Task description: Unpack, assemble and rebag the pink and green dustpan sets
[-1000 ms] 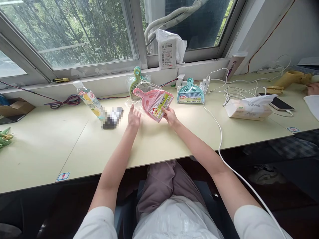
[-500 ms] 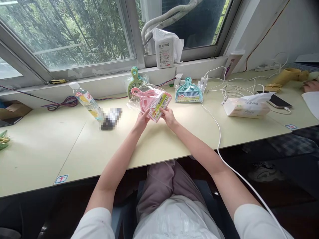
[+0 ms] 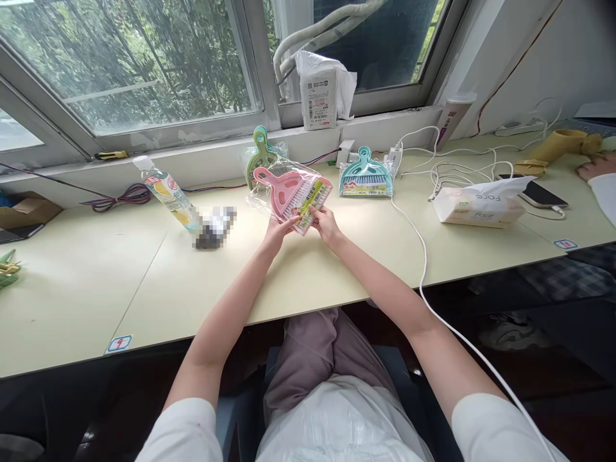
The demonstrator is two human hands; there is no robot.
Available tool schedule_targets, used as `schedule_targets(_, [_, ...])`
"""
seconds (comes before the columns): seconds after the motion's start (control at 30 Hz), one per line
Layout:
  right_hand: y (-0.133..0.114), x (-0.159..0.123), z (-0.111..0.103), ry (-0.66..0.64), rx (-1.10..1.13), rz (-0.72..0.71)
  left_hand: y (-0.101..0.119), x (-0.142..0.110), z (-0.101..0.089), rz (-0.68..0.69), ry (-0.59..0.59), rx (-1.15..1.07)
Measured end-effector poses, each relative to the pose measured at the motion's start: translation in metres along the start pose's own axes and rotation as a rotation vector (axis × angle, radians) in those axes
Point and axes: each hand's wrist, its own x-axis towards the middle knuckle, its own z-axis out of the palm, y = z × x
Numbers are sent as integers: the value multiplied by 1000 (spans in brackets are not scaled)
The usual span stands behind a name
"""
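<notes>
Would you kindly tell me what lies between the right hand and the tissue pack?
In the head view, a white cable crosses the desk between the right hand, which holds the pink dustpan set, and the tissue pack.

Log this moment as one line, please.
left hand: holding pink dustpan set | right hand: holding same set | behind it: green dustpan set | to its right: teal dustpan set

A clear passage runs over the flat pale-yellow tabletop [image 3: 298,282] from its front edge to the pink plastic dustpan-and-brush set [image 3: 292,192], where the bare left hand [image 3: 277,232] and bare right hand [image 3: 327,226] close it off. The film-wrapped green plastic dustpan set [image 3: 260,146] obstructs the rear; the clear plastic bottle with yellow-printed label [image 3: 168,192] limits the left. Rightward travel is open up to the thin white cable [image 3: 425,256], with the cream-and-white tissue pack [image 3: 476,212] beyond.
</notes>
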Motion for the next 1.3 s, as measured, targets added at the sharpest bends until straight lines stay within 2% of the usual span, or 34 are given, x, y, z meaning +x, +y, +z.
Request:
schedule_targets(0.17, [0, 4, -4, 4, 34, 3, -1, -2, 4, 10, 6, 66])
schedule_targets(0.57, [3, 9, -7, -18, 71, 49, -5, 2, -4, -17, -10, 89])
schedule_targets(0.63, [1, 13, -9, 11, 66, 51, -5, 2, -5, -16, -22, 101])
schedule_targets(0.87, [-8, 28, -26, 246, 177, -31, -8, 2, -6, -88, -143, 125])
schedule_targets(1.07, [-8, 32, -32, 271, 193, 6, -7, 1, -8, -70, -186, 149])
schedule_targets(1.3, [-12, 33, -35, 225, 154, 30, -6, 1, -8, -73, -202, 150])
